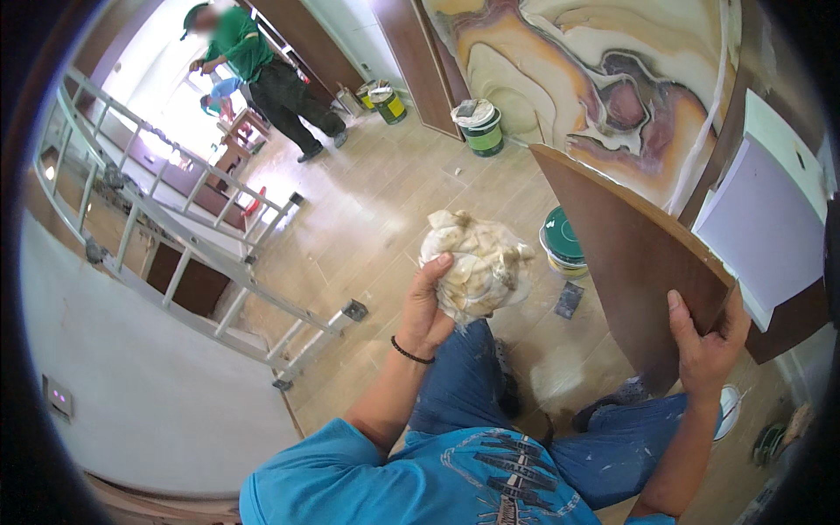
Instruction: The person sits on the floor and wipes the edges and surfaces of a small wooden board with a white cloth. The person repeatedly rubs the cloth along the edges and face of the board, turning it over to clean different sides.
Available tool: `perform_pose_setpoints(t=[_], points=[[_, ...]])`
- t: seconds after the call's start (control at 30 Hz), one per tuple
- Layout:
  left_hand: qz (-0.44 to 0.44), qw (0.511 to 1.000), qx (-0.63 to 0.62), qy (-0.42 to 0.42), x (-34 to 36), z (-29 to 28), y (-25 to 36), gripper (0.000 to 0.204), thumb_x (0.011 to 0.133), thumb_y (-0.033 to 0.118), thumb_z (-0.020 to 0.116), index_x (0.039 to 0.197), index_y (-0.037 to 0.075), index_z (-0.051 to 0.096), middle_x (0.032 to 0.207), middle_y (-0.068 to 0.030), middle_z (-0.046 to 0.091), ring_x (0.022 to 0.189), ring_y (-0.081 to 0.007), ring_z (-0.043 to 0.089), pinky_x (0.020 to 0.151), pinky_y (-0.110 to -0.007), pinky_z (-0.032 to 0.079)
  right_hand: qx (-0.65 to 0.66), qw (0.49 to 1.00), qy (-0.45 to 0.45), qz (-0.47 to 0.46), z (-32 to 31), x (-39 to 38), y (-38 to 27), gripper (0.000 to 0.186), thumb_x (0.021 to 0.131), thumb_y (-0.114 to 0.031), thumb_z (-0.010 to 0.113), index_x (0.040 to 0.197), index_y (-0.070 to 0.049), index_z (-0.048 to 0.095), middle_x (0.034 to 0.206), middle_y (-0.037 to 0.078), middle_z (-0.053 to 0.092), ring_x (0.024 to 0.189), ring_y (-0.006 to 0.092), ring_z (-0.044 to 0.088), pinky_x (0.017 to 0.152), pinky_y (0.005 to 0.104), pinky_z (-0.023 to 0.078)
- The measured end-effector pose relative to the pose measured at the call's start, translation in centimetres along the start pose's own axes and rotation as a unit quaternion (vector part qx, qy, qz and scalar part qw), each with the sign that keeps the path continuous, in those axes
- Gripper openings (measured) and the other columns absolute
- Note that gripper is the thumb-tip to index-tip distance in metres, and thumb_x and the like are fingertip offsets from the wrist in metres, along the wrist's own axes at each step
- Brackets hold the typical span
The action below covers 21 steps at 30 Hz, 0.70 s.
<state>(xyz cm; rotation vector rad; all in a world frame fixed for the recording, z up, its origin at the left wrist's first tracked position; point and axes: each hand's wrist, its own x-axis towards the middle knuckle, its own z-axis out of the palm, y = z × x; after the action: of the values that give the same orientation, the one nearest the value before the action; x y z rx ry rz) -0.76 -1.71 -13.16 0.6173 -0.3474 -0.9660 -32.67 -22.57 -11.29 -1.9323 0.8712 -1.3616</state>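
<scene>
My left hand (430, 306) is closed around a crumpled, stained white rag (477, 262), thumb on top, held out over the floor. On the right, my right hand (707, 346) grips the edge of a tall brown panel (621, 254) near its corner, with the thumb on the broad brown face and the fingers behind, out of sight. The panel stands tilted in front of my right leg, its lower end near my shoe. Rag and panel are apart.
A green-lidded bucket (563, 234) and a dark flat piece (569, 300) lie beside the panel. Another bucket (479, 129) stands by the marbled wall slab (604, 96). On the left leans an aluminium ladder (188, 210). A person in green (254, 66) stands at the back; white boards (770, 210) lean at right.
</scene>
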Motion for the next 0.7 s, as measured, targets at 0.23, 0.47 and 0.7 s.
perform_pose_setpoints(t=[0.23,0.47,0.7], points=[[0.066,0.996,0.049,0.016,-0.7,0.4,2.3,0.053,0.105,0.006,0.062,0.156,-0.001,0.05,0.144,-0.0213,0.067,0.127,-0.0341,0.072,0.109,-0.047,0.061,0.001,0.998,-0.057,-0.034,1.6,-0.3,-3.9,0.047,0.085,-0.01,0.09,0.125,0.003,0.071,0.102,0.018,0.076,0.092,0.0267,0.075,0.085,0.038,0.057],[0.065,0.996,0.027,0.052,-2.0,2.1,2.7,0.054,0.111,0.027,0.065,0.156,0.002,0.051,0.146,-0.0167,0.067,0.129,-0.0325,0.07,0.111,-0.049,0.059,0.012,0.982,-0.128,-0.137,3.7,-0.9,-6.6,0.045,0.078,-0.001,0.085,0.121,-0.002,0.074,0.112,0.017,0.079,0.096,0.0305,0.077,0.087,0.0389,0.058],[0.138,0.979,-0.147,-0.039,-3.1,0.3,4.6,0.071,0.109,0.05,0.062,0.166,0.012,0.043,0.165,-0.0184,0.053,0.153,-0.0435,0.049,0.126,-0.07,0.037,0.034,0.979,-0.147,-0.137,4.9,-1.5,-7.3,0.047,0.072,0.002,0.084,0.118,-0.002,0.075,0.114,0.017,0.08,0.099,0.0336,0.077,0.088,0.0407,0.059]])
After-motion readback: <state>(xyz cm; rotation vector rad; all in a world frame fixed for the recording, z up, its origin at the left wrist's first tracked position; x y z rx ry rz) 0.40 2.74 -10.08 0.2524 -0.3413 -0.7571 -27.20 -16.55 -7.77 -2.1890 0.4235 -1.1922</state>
